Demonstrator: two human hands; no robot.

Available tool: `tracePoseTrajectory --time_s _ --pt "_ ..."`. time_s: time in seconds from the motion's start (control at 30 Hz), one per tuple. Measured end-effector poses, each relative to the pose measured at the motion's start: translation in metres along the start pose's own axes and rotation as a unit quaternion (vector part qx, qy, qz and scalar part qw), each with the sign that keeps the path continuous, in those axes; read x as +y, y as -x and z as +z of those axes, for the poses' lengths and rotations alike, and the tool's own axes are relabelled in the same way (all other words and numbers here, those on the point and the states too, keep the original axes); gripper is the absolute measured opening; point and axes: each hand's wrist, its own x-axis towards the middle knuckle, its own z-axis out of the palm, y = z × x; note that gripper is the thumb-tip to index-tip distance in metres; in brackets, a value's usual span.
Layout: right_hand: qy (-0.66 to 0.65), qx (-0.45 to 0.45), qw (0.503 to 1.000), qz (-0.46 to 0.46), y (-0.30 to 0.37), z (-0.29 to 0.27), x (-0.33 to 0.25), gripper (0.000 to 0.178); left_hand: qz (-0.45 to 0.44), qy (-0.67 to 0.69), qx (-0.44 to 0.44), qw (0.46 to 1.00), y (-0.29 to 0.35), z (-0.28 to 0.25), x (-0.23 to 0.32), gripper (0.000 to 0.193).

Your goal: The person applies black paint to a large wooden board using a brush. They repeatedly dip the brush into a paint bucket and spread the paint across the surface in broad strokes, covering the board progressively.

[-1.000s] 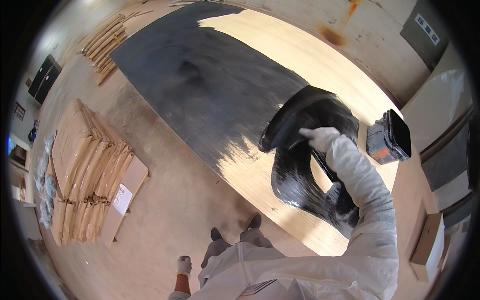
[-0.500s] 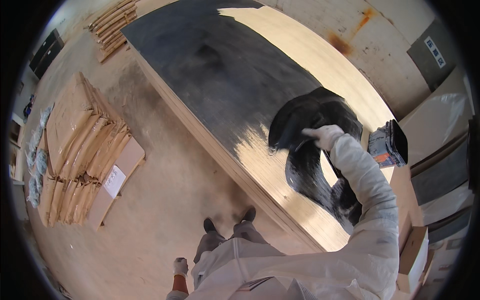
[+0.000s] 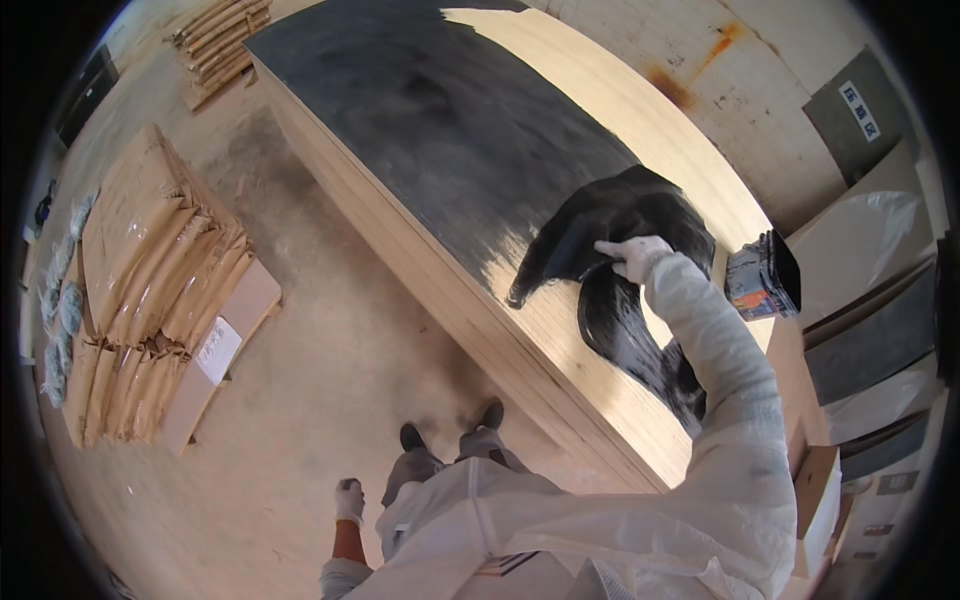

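Note:
My right hand (image 3: 634, 258), in a whitish glove, is over wet black paint (image 3: 655, 205) on a large wood-grained board (image 3: 620, 345). Its index finger stretches left while the other fingers curl; whatever they grip is lost against the black. A glossy streak of paint runs from beneath the hand toward the board's left edge, and another curves down toward me. Farther off, the board has a duller black coat (image 3: 430, 130). My left hand (image 3: 349, 498), gloved with dark-stained fingertips, hangs closed beside my leg, away from the board, with nothing visible in it.
A paint-smeared black square bucket (image 3: 757, 278) stands at the board's right side. Left on the floor is a stack of brown wrapped panels (image 3: 165, 270), with another stack (image 3: 215, 45) farther back. Dark and pale sheets (image 3: 868, 320) lean along the right, near a cardboard box (image 3: 818, 495).
The wet black paint now reaches farther toward the board's left edge, covering some bare wood. My right hand is slightly higher and farther left in view; the whole view has shifted a little.

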Motion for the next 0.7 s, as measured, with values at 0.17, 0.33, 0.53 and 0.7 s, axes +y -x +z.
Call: tracePoseTrajectory --time_s 0.17,0.33,0.53,0.7 --pt "-0.03 0.016 0.995 -0.092 -0.014 -0.01 -0.056 0.052 -0.025 -0.058 -0.017 0.998 -0.018 -0.011 0.009 0.018" --pt "0.0 -0.081 0.993 -0.085 0.074 0.034 -0.011 0.05 -0.068 -0.036 -0.035 0.996 -0.01 0.001 -0.007 0.018" --pt "-0.098 -0.083 0.988 0.083 0.125 0.102 0.099 0.048 -0.097 -0.029 -0.021 0.995 0.037 0.035 -0.038 0.014" --pt "-0.022 -0.023 0.999 -0.023 0.04 0.038 0.06 0.054 -0.083 -0.041 0.024 0.995 0.076 0.064 -0.055 0.021"
